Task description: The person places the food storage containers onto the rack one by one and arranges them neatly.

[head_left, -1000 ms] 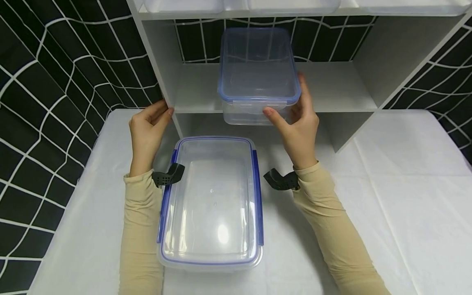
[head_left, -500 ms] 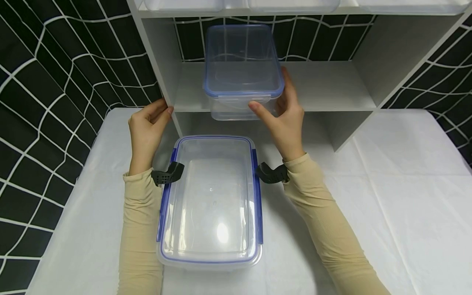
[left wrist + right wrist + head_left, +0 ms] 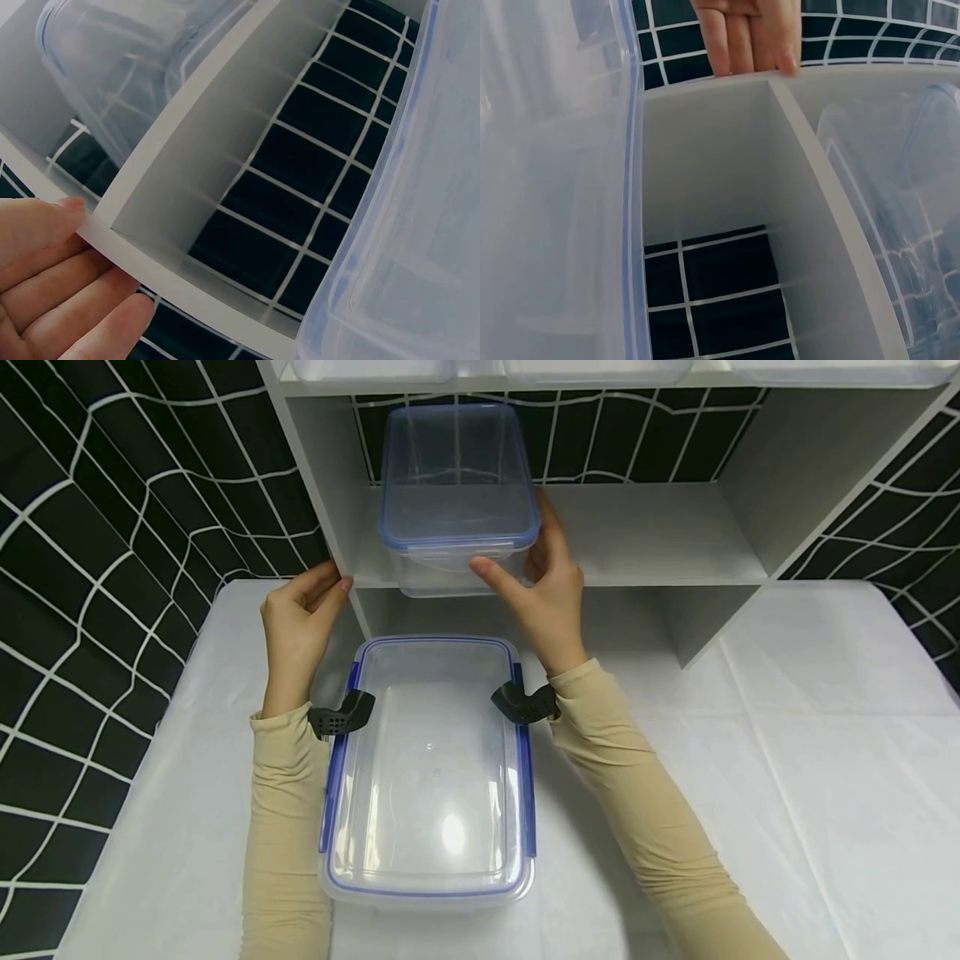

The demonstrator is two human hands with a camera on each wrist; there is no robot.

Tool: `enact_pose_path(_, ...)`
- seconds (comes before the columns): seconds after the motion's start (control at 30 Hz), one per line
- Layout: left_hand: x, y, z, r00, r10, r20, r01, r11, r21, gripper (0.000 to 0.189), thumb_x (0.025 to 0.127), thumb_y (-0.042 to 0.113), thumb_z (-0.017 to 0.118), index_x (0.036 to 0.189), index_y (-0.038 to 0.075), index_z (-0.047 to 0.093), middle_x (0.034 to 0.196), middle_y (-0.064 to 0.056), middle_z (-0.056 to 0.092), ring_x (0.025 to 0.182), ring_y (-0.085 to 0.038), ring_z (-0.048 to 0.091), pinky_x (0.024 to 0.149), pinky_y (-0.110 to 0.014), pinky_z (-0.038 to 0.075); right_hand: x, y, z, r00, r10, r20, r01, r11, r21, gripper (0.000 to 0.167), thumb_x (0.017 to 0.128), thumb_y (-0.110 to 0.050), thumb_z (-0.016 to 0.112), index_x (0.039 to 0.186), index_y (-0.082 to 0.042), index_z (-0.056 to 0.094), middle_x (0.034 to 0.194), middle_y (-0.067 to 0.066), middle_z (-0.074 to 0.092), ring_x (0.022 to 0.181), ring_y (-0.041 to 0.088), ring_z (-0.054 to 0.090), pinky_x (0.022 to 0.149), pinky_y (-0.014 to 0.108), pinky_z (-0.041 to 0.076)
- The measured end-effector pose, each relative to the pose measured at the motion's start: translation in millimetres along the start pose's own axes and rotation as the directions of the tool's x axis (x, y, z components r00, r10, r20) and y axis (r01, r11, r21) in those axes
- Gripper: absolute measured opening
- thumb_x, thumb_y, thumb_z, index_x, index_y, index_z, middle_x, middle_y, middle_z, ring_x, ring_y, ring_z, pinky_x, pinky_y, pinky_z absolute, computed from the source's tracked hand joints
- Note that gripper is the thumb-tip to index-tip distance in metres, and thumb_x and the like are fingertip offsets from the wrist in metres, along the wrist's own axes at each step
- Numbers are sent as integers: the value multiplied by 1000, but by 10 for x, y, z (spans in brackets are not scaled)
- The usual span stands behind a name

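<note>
A clear food container (image 3: 461,518) with a blue-rimmed lid sits on the middle shelf board, its front end jutting slightly past the board's edge. My right hand (image 3: 543,589) holds its front right corner, thumb on the front wall and fingers along the right side, partly hidden. At the left, my left hand (image 3: 300,618) pinches the front edge of the white shelf unit's side panel (image 3: 318,485); the left wrist view shows the thumb (image 3: 45,221) on one face and the fingers on the other. A larger clear container (image 3: 431,768) with blue clips lies between my forearms.
Translucent bins (image 3: 600,370) stand on the upper board along the top. The right side panel (image 3: 847,468) bounds the shelf. Black netting-patterned cloth (image 3: 97,635) hangs around, and a white cloth (image 3: 795,793) covers the table. Black wrist mounts overlap the large container's lid.
My right hand has moved the smaller container leftward along the shelf, toward the left side panel. The left hand and the larger container have stayed put.
</note>
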State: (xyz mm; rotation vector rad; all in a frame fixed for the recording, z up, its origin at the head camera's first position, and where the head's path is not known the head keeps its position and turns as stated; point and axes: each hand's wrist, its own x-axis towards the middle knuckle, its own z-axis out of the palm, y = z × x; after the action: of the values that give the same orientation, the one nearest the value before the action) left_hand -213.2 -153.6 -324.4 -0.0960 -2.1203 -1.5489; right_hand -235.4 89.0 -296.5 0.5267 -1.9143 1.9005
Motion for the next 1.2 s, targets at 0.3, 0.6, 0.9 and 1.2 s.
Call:
enact_pose_path(0.3, -4, 1, 2, 1000, 4, -1, -4, 1000, 4, 27, 88, 4, 65, 112, -9, 65, 107, -20, 67, 97, -27, 66, 79, -21, 54, 0, 3, 49, 1000, -13, 14, 13, 1000, -21, 83, 78, 1, 75, 146, 2, 27, 143, 13, 43, 127, 14, 46, 106, 27, 37)
enact_pose_path(0.6, 0, 0, 4, 1000, 3, 0, -3, 1000, -5, 27, 88, 4, 65, 112, -10, 65, 107, -20, 67, 97, -29, 66, 79, -21, 54, -4, 30, 35, 998, -43, 44, 47, 996, -82, 84, 80, -1, 74, 147, 2, 23, 145, 13, 40, 126, 15, 47, 106, 28, 38)
enact_pose_path(0.9, -10, -6, 0, 1000, -29, 9, 30, 999, -19, 28, 88, 4, 65, 113, -10, 64, 108, -20, 66, 98, -28, 65, 80, -21, 54, -19, 3, -13, 997, -12, 74, 23, 987, -157, 82, 82, -5, 73, 148, -3, 25, 147, 7, 39, 128, 11, 44, 105, 27, 38)
enact_pose_path(1.2, 7, -7, -5, 999, -33, 22, 34, 999, -34, 30, 88, 3, 65, 115, -11, 62, 111, -21, 65, 100, -29, 65, 80, -22, 54, -190, -25, -161, 989, -110, 99, 129, 969, -212, 74, 83, 1, 70, 143, 7, 28, 147, 18, 33, 133, 18, 37, 107, 31, 36)
